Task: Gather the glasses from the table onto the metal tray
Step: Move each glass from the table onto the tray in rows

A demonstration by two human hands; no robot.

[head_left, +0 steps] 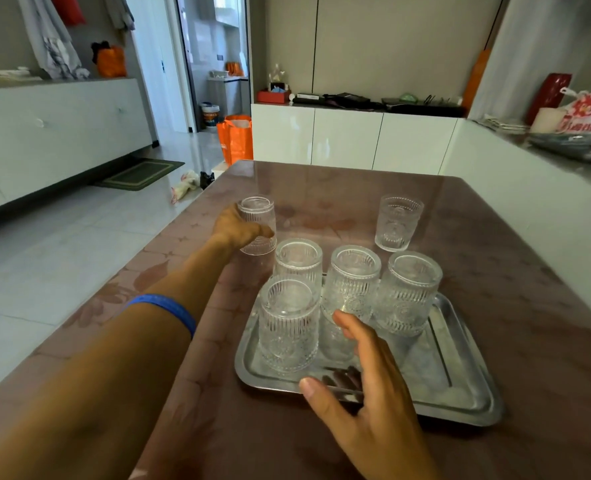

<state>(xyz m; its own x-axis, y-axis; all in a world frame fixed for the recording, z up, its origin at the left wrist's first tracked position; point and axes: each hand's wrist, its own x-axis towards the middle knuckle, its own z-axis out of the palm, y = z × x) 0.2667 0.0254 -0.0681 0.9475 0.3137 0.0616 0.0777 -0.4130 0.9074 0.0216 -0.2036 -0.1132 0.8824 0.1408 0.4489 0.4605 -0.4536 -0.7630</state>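
head view: only camera, so everything below came from it.
left hand (237, 228): grip was wrapped round an inverted glass (257, 225) off the tray's far-left corner; whether it was lifted off the worktop (512, 271) could not be told.
right hand (366, 379): grip was spread wide and held nothing, thumb over the near rim of the metal tray (460, 407), fingertips at a low glass (335, 341) half hidden behind them.
on tray: four ribbed glasses (351, 282) stood inverted and tightly packed, plus the low one.
last glass (398, 223): upright on the worktop, apart from the tray's far edge.
risk: carrying the held glass in low would likely clip the packed back row.
risk 2: the right hand could nudge the low glass over.
room: the tray's near-right part was bare; the worktop's left edge lay near the left forearm.
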